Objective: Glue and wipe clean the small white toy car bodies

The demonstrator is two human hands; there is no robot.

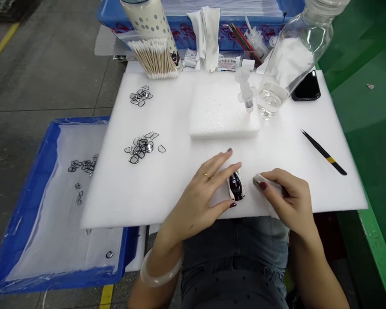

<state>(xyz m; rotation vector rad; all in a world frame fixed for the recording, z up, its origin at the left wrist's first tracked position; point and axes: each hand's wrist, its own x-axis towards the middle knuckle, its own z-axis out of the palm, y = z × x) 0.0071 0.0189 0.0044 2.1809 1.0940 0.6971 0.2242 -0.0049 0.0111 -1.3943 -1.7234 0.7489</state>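
A small black-and-white toy car [236,186] lies on the white foam board [170,193] near its front edge. My left hand [207,189] is open around the car's left side, its fingers spread, with the thumb close to the car's lower end and a finger near its top. To the right of the car, my right hand [284,195] is closed on a folded white cloth [260,178], which has a greyish patch at its tip. The cloth is apart from the car.
Black rings [141,148] lie in two piles at the left. A foam block [223,111] bears a syringe [246,92]. Behind are cotton swabs [156,60] and a glass jar [286,64]. Tweezers [324,152] and a phone [307,88] lie right; a blue tray [28,201] stands left.
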